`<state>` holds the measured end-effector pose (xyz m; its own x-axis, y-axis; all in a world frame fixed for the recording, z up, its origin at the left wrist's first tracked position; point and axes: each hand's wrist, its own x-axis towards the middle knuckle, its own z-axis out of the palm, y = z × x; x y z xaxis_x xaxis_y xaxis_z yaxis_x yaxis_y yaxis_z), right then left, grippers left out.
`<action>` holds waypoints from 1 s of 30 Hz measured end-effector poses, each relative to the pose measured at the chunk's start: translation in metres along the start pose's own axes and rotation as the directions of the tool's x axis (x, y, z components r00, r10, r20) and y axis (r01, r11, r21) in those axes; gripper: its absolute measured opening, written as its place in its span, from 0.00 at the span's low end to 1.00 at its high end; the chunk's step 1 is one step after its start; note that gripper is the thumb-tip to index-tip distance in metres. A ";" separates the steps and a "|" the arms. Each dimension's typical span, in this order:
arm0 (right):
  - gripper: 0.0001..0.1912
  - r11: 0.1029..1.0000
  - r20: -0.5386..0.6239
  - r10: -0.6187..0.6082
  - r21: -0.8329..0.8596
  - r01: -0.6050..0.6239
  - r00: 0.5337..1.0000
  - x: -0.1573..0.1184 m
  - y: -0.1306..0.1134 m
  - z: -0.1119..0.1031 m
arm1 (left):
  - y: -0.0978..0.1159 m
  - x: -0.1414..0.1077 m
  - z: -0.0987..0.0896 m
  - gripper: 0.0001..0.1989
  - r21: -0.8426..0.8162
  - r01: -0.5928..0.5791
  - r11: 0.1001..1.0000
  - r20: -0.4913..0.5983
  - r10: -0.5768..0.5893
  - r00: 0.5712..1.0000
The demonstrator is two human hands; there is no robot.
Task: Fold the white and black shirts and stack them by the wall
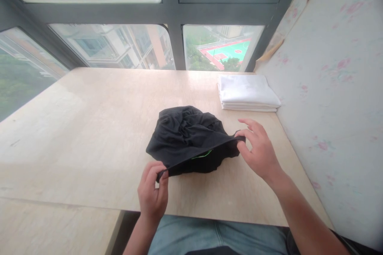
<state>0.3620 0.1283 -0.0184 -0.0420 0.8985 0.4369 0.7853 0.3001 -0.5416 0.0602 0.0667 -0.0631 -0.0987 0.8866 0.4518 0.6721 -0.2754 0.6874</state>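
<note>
A black garment (187, 131) lies crumpled in front of me on the sill-like counter, its band pulled into a straight edge toward me. Inside the opening a thin bright green cord or trim (202, 154) shows. My left hand (153, 187) pinches the near left end of the band between thumb and fingers. At the other end, my right hand (257, 147) grips the band's right corner, with some fingers raised off the cloth. The edge is stretched taut between both hands, slanting up to the right. Whether the garment is shorts or a top I cannot tell.
Folded white cloths (248, 93) are stacked at the back right, beside the flowered wall (338, 99). Grey-framed windows (176, 14) border the pale counter (74, 139) at the back. The counter's front edge runs just before my lap; a lower ledge (54, 227) lies at the left.
</note>
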 end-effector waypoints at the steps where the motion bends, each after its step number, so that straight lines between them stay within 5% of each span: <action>1: 0.09 0.998 0.058 0.041 0.044 -0.044 0.997 0.002 -0.002 -0.001 | 0.001 0.006 -0.003 0.07 0.002 0.045 0.999 -0.011 -0.045 0.999; 4: 0.09 0.972 0.226 0.181 0.106 -0.209 0.957 0.007 -0.008 -0.005 | 0.001 0.024 -0.010 0.12 0.023 0.186 0.982 0.021 -0.186 0.982; 7: 0.14 0.948 0.295 0.218 0.162 -0.274 0.930 0.013 -0.008 -0.012 | -0.001 0.041 -0.018 0.17 0.028 0.238 0.971 0.168 -0.239 0.956; 9: 0.17 0.908 0.420 0.171 0.284 -0.308 0.891 0.018 -0.002 -0.022 | -0.004 0.052 -0.025 0.18 0.021 0.234 0.972 0.236 -0.233 0.943; 12: 0.19 0.820 0.657 -0.018 0.441 -0.365 0.754 0.023 0.011 -0.044 | -0.007 0.063 -0.039 0.19 -0.036 0.216 0.976 0.279 -0.198 0.940; 14: 0.20 0.823 0.701 -0.086 0.450 -0.346 0.708 0.023 0.019 -0.057 | -0.009 0.066 -0.050 0.19 -0.086 0.189 0.978 0.348 -0.148 0.926; 19: 0.14 0.963 0.500 0.016 0.224 -0.147 0.866 0.024 0.021 -0.068 | -0.016 0.063 -0.067 0.20 -0.029 0.050 0.998 0.483 -0.030 0.875; 22: 0.11 0.993 0.371 0.020 0.103 -0.063 0.928 0.027 0.016 -0.066 | -0.020 0.063 -0.071 0.10 0.003 0.003 1.000 0.543 -0.004 0.840; 30: 0.12 0.993 0.343 0.112 0.007 -0.122 0.932 0.030 0.020 -0.071 | -0.038 0.066 -0.080 0.11 0.025 0.136 0.990 0.375 -0.136 0.917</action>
<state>0.4201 0.1387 0.0348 -0.1633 0.9815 0.1000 0.7803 0.1905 -0.5957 -0.0311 0.1061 -0.0140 0.0932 0.9898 0.1079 0.6705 -0.1425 0.7281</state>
